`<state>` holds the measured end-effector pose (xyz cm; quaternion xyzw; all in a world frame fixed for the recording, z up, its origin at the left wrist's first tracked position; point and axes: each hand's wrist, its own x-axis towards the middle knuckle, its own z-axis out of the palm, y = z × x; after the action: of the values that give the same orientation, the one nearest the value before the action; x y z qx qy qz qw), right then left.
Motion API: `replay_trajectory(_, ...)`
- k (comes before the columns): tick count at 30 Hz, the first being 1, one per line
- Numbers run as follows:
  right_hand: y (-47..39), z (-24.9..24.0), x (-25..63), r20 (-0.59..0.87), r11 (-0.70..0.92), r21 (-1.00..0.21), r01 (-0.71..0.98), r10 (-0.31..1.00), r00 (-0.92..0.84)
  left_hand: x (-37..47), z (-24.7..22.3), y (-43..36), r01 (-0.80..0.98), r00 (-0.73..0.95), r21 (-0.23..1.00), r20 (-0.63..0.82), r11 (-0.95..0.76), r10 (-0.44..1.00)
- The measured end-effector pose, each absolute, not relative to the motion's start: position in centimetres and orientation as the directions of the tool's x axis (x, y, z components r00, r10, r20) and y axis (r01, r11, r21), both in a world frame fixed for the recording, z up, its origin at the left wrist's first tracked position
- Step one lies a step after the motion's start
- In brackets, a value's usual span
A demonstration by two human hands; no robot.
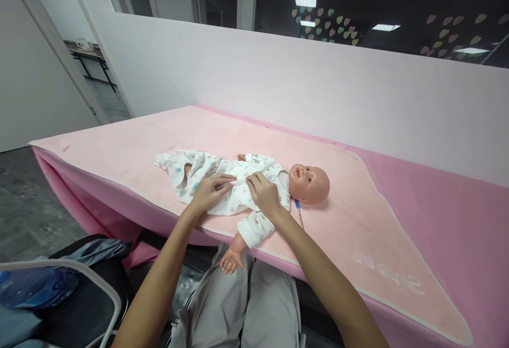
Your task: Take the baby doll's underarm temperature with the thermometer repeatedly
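A baby doll (308,183) lies on its back with its head to the right, dressed in a white printed baby top (228,205) and matching pants (178,165). My left hand (212,191) is at the doll's belly, thumb and fingers closed on the front of the top. Close beside it, at the chest, my right hand (264,191) has its bent fingers on the same cloth edge. The exact pinch of fabric is hidden under the fingertips. One doll hand (233,260) hangs over the table's near edge, below my right wrist.
A pink mat (342,247) covers the pink-draped table (457,205). A blue-ended strip (297,205) sticks out near the doll's neck. At lower left, a chair (91,279) holds a large blue plastic bottle (40,287). A white wall (278,72) stands behind.
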<state>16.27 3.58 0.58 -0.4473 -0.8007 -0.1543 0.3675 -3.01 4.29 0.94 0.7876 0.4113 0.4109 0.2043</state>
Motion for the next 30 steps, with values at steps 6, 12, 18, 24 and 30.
replay_trajectory(6, 3.34, 0.52, 16.4, 0.67, 0.509, -0.074, 0.857, 0.662, -0.336, -3.26, 0.69, 4.49, 0.444, 0.33, 0.684, 0.476, -0.579, 0.815)
replay_trajectory(12, 3.41, 0.39, 16.42, 0.648, 0.483, -0.066, 0.873, 0.687, -0.33, -3.17, 0.79, 4.41, 0.445, 0.324, 0.686, 0.477, -0.576, 0.817)
replay_trajectory(18, 3.31, 0.5, 16.37, 0.638, 0.471, -0.064, 0.88, 0.697, -0.327, -3.01, 0.77, 4.53, 0.45, 0.302, 0.684, 0.489, -0.574, 0.819)
replay_trajectory(24, 3.24, 0.61, 16.35, 0.631, 0.478, -0.059, 0.877, 0.698, -0.338, -2.99, 0.8, 4.52, 0.45, 0.289, 0.694, 0.482, -0.562, 0.827)
replay_trajectory(30, 3.25, 0.64, 16.34, 0.628, 0.474, -0.044, 0.879, 0.698, -0.344, -2.91, 1.15, 4.31, 0.446, 0.279, 0.719, 0.455, -0.533, 0.846)
